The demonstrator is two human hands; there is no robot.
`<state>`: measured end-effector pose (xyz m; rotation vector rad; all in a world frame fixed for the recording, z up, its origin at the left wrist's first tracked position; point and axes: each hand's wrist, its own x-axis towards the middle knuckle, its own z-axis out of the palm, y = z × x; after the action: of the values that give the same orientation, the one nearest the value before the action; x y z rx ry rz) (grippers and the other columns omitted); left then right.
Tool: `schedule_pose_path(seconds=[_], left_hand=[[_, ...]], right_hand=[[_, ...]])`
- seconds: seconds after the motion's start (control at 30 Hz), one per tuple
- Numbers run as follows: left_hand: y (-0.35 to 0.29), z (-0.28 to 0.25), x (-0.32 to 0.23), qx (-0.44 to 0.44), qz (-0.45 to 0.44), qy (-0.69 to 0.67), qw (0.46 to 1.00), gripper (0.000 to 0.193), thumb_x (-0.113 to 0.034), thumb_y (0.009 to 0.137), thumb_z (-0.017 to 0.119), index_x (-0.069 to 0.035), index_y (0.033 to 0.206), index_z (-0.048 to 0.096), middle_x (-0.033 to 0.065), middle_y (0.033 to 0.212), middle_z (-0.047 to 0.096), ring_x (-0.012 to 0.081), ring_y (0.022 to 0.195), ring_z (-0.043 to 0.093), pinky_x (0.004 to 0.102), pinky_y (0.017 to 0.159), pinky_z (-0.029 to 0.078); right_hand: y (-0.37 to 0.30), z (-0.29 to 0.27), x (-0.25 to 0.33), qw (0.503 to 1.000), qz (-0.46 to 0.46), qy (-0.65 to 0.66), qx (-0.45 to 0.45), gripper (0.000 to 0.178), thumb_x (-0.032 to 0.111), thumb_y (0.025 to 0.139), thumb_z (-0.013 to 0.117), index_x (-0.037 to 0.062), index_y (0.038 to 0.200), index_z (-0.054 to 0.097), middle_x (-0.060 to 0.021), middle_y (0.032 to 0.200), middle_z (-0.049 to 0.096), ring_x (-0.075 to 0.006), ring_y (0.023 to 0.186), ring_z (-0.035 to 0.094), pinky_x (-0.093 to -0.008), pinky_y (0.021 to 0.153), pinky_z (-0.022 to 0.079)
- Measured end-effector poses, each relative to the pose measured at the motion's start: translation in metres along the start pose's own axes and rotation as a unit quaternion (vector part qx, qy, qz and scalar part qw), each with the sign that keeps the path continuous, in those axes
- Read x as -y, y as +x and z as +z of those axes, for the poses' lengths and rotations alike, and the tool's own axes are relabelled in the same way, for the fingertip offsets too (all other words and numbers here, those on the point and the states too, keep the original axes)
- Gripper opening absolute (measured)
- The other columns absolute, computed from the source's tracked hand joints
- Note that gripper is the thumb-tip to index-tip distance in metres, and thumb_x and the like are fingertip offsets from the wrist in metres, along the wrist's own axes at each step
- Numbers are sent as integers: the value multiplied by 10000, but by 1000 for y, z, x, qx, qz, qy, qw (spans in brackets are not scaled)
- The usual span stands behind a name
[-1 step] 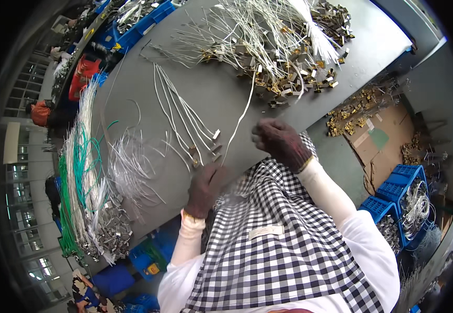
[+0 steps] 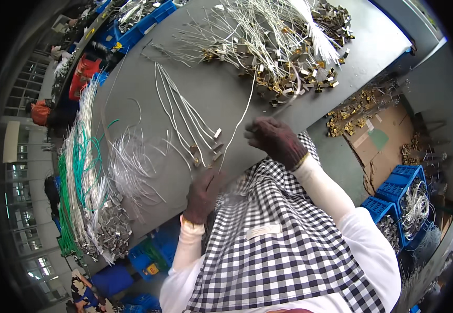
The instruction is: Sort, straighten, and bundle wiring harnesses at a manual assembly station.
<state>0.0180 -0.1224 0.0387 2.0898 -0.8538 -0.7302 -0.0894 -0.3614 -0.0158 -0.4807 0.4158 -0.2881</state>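
Just below mid-frame, the left hand curls by a white wire's near end, right hand curled farther up, can't tell through the blur if either's gripping, and that wire, reaching toward the upper-centre pile, looks light, bendy, probably best pinched near its tip.

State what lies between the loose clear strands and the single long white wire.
In the head view, a fan of white wires with small end pieces lies between the clear strands and that single wire.

Grey table, pale sheen toward far right; paned windows at left; grey-green floor at right.
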Motion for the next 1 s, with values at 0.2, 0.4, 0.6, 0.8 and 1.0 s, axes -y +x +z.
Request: schedule_pose_path(seconds=[0.2, 0.4, 0.6, 0.8, 1.0], left_hand=[[-91, -25, 35, 15, -107, -172, 979, 221, -163, 988, 557, 16, 1037, 678, 9, 721, 614, 100, 670, 564, 264, 630, 455], [-144, -38, 102, -147, -80, -57, 984, 264, -222, 950, 612, 0, 1032, 728, 51, 728, 664, 128, 631, 590, 280, 614, 480], [-150, -60, 130, -145, -109, -41, 983, 199, -167, 941, 632, 3, 973, 730, 38, 679, 622, 115, 574, 560, 272, 548, 452], [-144, -61, 126, -167, -97, -50, 980, 204, -202, 951, 654, -10, 948, 723, 39, 662, 604, 115, 561, 548, 276, 533, 444], [-142, -62, 124, -149, -118, -54, 980, 243, -239, 956, 655, -5, 934, 716, 37, 651, 591, 117, 558, 542, 277, 535, 439]], right_hand=[[88, -3, -33, 966, -67, -155, 196, 263, 133, 977, 602, 8, 1204, 562, -121, 1165, 650, -203, 1037, 660, -327, 886, 565], [87, 19, 36, 955, -150, -238, 91, 296, 59, 954, 574, -27, 1232, 519, -178, 1123, 630, -323, 1064, 665, -459, 971, 571], [107, 4, 74, 971, -168, -152, 72, 307, 233, 1039, 505, -29, 1196, 531, -221, 1228, 621, -390, 1082, 659, -488, 918, 579], [75, 31, 86, 978, -172, -117, 5, 214, 182, 1033, 489, 0, 1135, 536, -236, 1147, 625, -387, 1053, 674, -491, 904, 595], [67, 39, 94, 978, -124, -167, 11, 158, 131, 1023, 480, -8, 1074, 536, -188, 1148, 641, -316, 1037, 695, -415, 881, 606]])
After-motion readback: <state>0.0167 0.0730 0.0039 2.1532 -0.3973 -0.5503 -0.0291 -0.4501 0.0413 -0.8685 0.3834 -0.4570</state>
